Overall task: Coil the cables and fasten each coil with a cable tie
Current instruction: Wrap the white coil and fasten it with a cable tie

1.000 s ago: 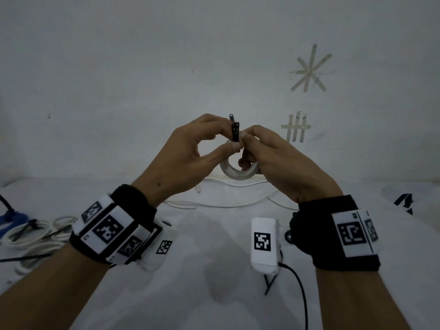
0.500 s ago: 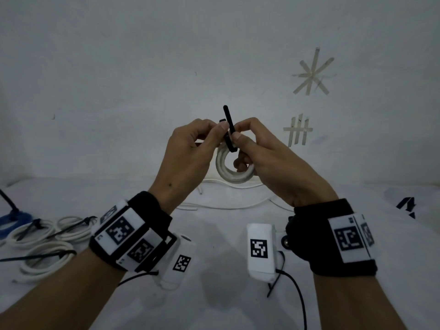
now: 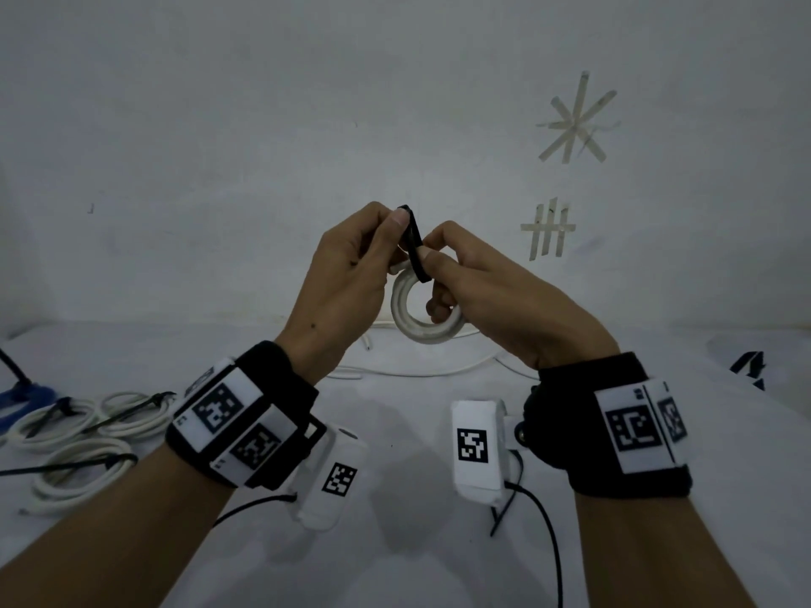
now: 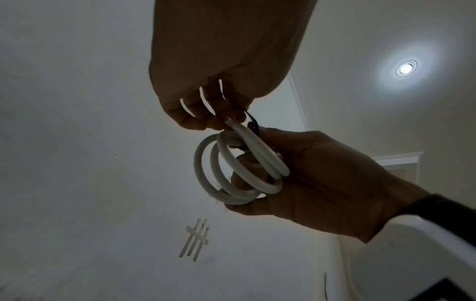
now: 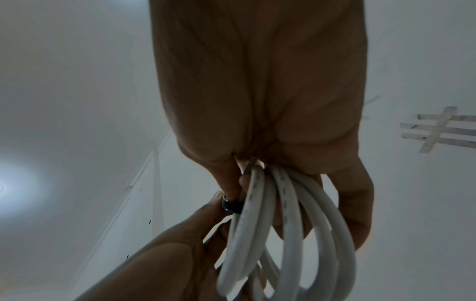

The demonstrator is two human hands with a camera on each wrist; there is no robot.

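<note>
Both hands are raised in front of the wall with a small white cable coil (image 3: pixel 421 320) hanging between them. A black cable tie (image 3: pixel 414 245) runs slantwise over the top of the coil. My left hand (image 3: pixel 395 226) pinches the tie's upper end. My right hand (image 3: pixel 432 252) pinches the tie lower down, its other fingers hooked through the coil. In the left wrist view the coil (image 4: pixel 231 175) shows several loops lying in the right hand (image 4: pixel 322 175). The right wrist view shows the loops (image 5: pixel 296 234) and the tie (image 5: pixel 230 205) at the left fingertips (image 5: pixel 213 203).
Tied white coils (image 3: pixel 83 425) lie on the white table (image 3: pixel 395 563) at the left, next to a blue object (image 3: pixel 22 397). A loose white cable (image 3: pixel 417 371) lies behind the hands. Black pieces (image 3: pixel 750 366) lie at the far right. Tape marks (image 3: pixel 548 230) are on the wall.
The left fingers have shifted up along the tie to its upper end. More of the tie shows above the coil, and the coil hangs further into view below the hands.
</note>
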